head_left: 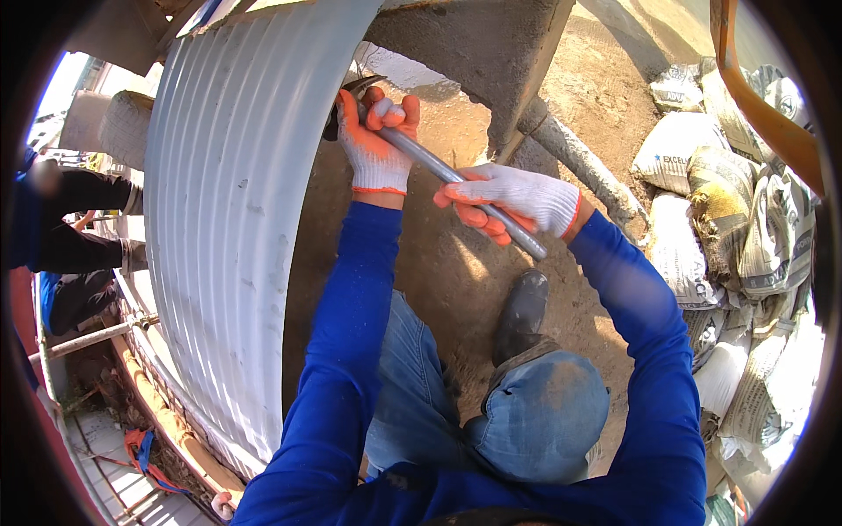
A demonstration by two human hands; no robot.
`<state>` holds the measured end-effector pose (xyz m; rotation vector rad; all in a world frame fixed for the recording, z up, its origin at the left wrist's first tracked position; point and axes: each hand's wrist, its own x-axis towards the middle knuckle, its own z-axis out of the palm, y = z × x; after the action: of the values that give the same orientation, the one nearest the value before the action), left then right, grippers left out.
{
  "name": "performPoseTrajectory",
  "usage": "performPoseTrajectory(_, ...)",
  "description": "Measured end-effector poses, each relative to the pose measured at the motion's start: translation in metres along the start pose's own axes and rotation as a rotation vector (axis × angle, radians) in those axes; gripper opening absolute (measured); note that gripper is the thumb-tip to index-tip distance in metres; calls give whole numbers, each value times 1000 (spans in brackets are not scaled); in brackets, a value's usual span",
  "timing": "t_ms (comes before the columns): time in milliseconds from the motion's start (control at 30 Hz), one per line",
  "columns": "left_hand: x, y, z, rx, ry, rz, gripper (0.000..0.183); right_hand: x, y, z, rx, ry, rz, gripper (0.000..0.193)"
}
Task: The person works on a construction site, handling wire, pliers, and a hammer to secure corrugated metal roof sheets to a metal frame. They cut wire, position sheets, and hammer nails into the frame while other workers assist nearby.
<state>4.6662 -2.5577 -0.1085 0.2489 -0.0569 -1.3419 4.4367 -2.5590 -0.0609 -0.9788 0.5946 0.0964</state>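
Observation:
A claw hammer (426,160) with a grey metal handle slants across the middle of the view. Its dark head is partly hidden behind my left hand (375,156), which grips the handle close to the head in a white and orange glove. Farther down, my right hand (519,195) is wrapped round the handle near its lower end, in a matching glove. Right beside my left hand runs the edge of a grey corrugated metal sheet (230,219), curved in this view. Whether the hammer head touches the sheet cannot be made out.
Several filled sacks (680,149) are piled on the right. A rough concrete block (478,57) stands ahead, with a cement-crusted post (588,162) beside it. An orange-brown bar (763,110) crosses the upper right. Beyond the sheet at left are another person's legs (88,219) and scaffold pipes (96,340).

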Motion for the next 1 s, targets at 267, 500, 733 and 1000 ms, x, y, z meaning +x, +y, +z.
performPoseTrajectory(267,30,-42,-33,-696,-350,-208,47,25,40,77,1209,-480,-484,39)
performPoseTrajectory(500,-14,20,15,520,13,-299,69,87,70,104,-110,785,-434,24)
performPoseTrajectory(733,-11,-11,27,1008,242,-7,23,130,103,71,-520,984,-647,37)
performPoseTrajectory(1000,-7,9,8,101,-292,-308,44,58,77,-1,-167,159,-336,46)
